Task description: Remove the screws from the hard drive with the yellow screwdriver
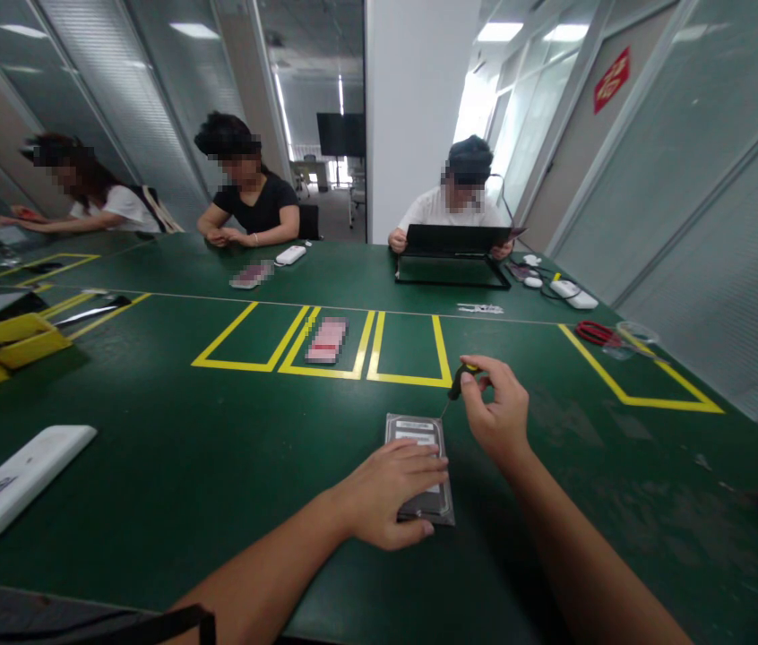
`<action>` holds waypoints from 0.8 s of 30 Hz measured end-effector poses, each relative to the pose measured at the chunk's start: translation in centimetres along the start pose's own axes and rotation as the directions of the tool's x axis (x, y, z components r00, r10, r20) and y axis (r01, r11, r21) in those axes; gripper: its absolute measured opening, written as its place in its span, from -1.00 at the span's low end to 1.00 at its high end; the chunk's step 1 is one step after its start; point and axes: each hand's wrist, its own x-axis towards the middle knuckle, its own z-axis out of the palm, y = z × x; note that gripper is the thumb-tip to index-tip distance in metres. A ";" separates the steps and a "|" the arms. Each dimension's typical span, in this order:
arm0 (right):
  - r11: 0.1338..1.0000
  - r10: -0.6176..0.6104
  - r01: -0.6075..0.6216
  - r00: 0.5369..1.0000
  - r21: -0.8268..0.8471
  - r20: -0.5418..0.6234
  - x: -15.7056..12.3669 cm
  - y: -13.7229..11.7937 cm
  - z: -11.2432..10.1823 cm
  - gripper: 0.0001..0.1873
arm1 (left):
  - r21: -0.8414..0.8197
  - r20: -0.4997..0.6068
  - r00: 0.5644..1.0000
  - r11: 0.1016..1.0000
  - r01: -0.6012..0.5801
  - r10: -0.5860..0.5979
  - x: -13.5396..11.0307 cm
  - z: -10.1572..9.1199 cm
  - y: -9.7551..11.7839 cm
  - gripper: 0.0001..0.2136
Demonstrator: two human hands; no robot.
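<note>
A hard drive (447, 502) lies on the green table in front of me, its white label partly covered by my hand. Across its middle rests my left hand (398, 488), palm down with the fingers stretched out over the label. My right hand (496, 408) is closed around the handle of a small screwdriver (458, 383), dark with a yellow part at its end. The thin shaft slants down to the drive's far right corner. Whether the tip sits in a screw there is too small to tell.
Yellow tape (409, 381) outlines several areas on the green table (231, 466). A pink phone (326, 340) lies in one. At left are yellow bins (30, 345) and a white device (16, 488); at right, a red cable (595, 333). Opposite, a person (443, 206) holds a black panel (456, 238).
</note>
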 end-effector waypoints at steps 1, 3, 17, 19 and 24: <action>1.000 0.001 -0.001 1.000 -0.002 0.000 0.0 0.0 0.0 -0.79 | 0.000 -0.001 1.000 1.000 -0.001 0.001 0.0 0.0 0.0 -0.34; 1.000 0.002 -0.002 1.000 -0.005 0.001 -0.1 0.1 0.0 -0.79 | 0.002 -0.003 1.000 1.000 -0.003 0.003 0.0 -0.1 0.0 -0.34; 1.000 0.000 0.000 1.000 0.007 0.015 0.0 0.0 0.0 -0.80 | 0.003 0.007 1.000 1.000 -0.002 0.002 0.1 -0.1 0.1 -0.34; 1.000 -0.009 0.009 1.000 0.016 0.012 0.1 -0.2 0.0 -0.81 | 0.003 0.008 1.000 1.000 -0.001 0.001 0.1 -0.1 0.1 -0.34; 1.000 -0.017 0.017 1.000 -0.010 -0.009 0.4 -0.5 0.0 -0.83 | 0.005 0.005 1.000 1.000 -0.001 0.001 0.0 -0.1 0.1 -0.34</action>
